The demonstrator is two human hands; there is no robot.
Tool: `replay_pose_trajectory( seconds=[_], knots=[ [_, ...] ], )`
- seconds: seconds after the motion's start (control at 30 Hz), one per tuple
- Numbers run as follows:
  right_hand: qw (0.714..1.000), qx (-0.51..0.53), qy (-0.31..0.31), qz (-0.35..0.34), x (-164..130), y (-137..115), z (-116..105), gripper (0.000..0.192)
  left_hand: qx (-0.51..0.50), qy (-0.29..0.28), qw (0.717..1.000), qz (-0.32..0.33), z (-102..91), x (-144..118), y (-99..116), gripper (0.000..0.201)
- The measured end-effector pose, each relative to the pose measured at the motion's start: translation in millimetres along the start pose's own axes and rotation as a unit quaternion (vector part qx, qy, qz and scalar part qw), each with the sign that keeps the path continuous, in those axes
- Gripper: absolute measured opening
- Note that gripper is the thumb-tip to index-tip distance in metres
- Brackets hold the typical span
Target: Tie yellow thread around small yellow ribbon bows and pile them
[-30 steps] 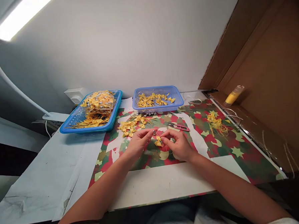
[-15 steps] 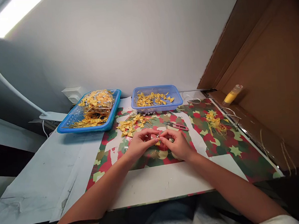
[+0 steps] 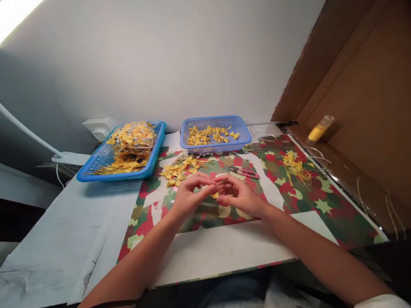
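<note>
Over the patterned sheet, my left hand (image 3: 192, 194) is closed, thumb and fingertips pinched on a small yellow ribbon bow (image 3: 215, 196), mostly hidden behind the fingers. Facing it, my right hand (image 3: 240, 196) has its thumb parted from its curved fingers. The right fingertips are close to the left ones; whether they touch the bow cannot be made out. Yellow bows with long stems (image 3: 175, 173) lie beyond my left hand. Past my right hand rests a pair of pink-handled thread snips (image 3: 244, 172).
A blue basket (image 3: 151, 170) with bagged and loose yellow bows stands at the left. Another blue basket (image 3: 215, 148) with bows is at the back. Yellow thread scraps (image 3: 297, 170) lie right, near a tube of yellow material (image 3: 319, 129) by the cardboard wall. A lamp (image 3: 8, 17) hangs upper left.
My right thumb and fingers have come apart from their pinch at the bow. My left hand keeps its pinch. The view has shifted slightly.
</note>
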State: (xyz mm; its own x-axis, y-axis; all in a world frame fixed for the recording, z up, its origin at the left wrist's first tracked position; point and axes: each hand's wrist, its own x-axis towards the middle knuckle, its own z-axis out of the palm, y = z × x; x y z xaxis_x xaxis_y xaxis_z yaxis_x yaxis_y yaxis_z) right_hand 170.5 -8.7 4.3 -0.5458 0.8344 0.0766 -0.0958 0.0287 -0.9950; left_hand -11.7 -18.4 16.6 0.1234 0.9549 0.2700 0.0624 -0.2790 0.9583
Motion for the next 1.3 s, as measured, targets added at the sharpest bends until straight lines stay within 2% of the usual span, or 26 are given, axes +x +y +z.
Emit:
replay_pose_trajectory(
  seconds=[0.07,0.23,0.33,0.43,0.5,0.6,0.73,0.87,0.93,1.07,1.17,1.23,1.3],
  knots=[
    [1.000,0.020,-0.003,0.001,0,2,0,0.039,0.023,-0.007,1.000,0.013,0.6,-1,0,0.010],
    [0.999,-0.007,0.023,0.039,0,2,-2,0.022,0.010,-0.005,1.000,-0.001,1.4,0,-1,0.016],
    [0.988,-0.152,0.016,0.008,-1,-4,-8,0.016,-0.049,0.049,0.998,0.009,-3.3,4,1,0.019],
    [0.950,-0.312,-0.025,-0.021,-1,-8,-15,0.011,-0.097,0.112,0.988,0.049,-11.0,6,4,0.020],
    [0.928,-0.365,-0.058,-0.034,0,-8,-19,0.012,-0.111,0.126,0.983,0.069,-14.9,7,6,0.020],
    [0.913,-0.395,-0.076,-0.068,0,-7,-22,0.018,-0.102,0.110,0.985,0.082,-15.7,4,7,0.018],
    [0.931,-0.341,-0.033,-0.124,-1,-12,-19,0.040,-0.066,0.056,0.992,0.095,-8.9,0,8,0.015],
    [0.951,-0.253,-0.042,-0.173,-3,-17,-11,0.021,-0.034,0.015,0.995,0.091,-1.4,-3,9,0.013],
    [0.957,-0.231,-0.045,-0.171,-4,-18,-8,0.023,-0.008,0.003,0.996,0.090,0.3,-4,10,0.015],
    [0.972,-0.202,-0.024,-0.121,-6,-19,-7,0.030,0.093,-0.034,0.991,0.089,1.1,-7,8,0.024],
    [0.984,-0.139,0.012,-0.109,-7,-23,-12,0.032,0.265,-0.040,0.962,0.049,3.7,-7,-1,0.026],
    [0.989,-0.094,0.032,-0.114,-7,-25,-15,0.033,0.395,-0.044,0.917,0.020,6.9,-7,-9,0.022],
    [0.990,-0.056,0.044,-0.121,-8,-28,-17,0.032,0.465,-0.059,0.884,0.004,9.8,-6,-15,0.022]
  ],
)
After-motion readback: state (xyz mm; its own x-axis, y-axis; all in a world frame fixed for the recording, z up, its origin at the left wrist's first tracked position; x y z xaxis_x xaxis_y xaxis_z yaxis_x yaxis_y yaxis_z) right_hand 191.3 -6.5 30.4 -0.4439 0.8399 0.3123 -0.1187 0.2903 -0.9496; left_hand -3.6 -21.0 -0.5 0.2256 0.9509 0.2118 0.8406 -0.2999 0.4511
